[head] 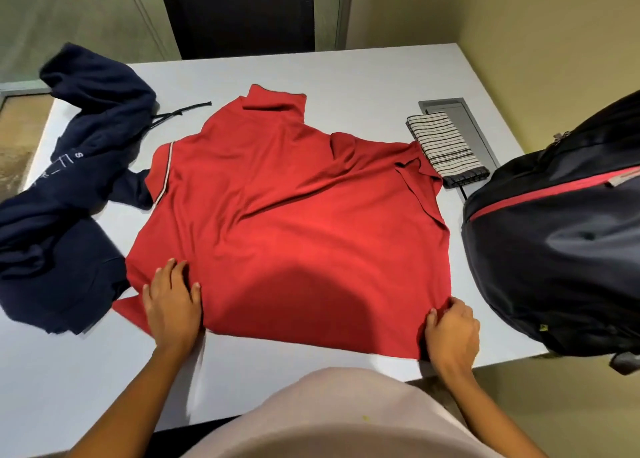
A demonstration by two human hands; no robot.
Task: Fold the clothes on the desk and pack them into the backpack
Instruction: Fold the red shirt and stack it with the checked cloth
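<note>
Red knit cloth, the polo shirt (294,198) lies spread across the middle of the counter (346,73), with its collar on the far side and its hem at the near edge. The left grip (173,302) rests flat on the shirt's lower left part, fingers straight and spread, pressing rather than holding. The right grip (452,329) has its fingers curled round the lower right hem corner, pinching the fabric.

By its look the shirt is light, soft and limp, so it will likely sag and crease wherever it is lifted unsupported, and it should slide easily on the smooth counter. The hem corners and shoulder seams look like the best holds, taken in pairs so that an edge travels straight. The right sleeve lies rumpled inward and wants smoothing.

A navy hoodie (79,167), seemingly bulkier, is heaped at the left and touches the shirt. A folded striped cloth (445,149) sits just beside the right sleeve. The backpack (561,250) stands at the counter's right edge.
</note>
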